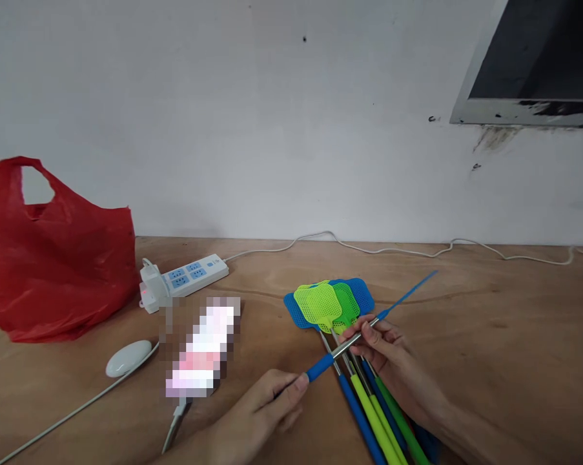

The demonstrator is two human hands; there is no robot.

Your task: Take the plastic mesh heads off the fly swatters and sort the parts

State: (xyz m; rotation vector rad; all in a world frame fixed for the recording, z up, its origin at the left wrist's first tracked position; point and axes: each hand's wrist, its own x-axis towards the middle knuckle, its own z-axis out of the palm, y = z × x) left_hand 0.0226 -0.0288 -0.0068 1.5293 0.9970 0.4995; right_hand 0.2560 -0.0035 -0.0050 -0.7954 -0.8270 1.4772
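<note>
Both hands hold one blue fly swatter [319,367] tilted above the table, its far end rising to the right. My left hand [266,413] is closed round the blue grip. Toward the other end, my right hand [388,352] pinches the metal rod just below the blue head, which shows edge-on as a thin strip. Beneath them lies a fanned pile of several fly swatters [315,303] with blue, yellow-green and green mesh heads. Their coloured handles point toward me, and my right hand and forearm cover part of them.
A red plastic bag [68,258] stands at the left. Beside it is a white power strip [194,274] with a plugged-in charger, its cord running along the wall. A phone [204,349], blurred out, lies on the wooden table [514,336] near a white oval object [128,358] and a cable.
</note>
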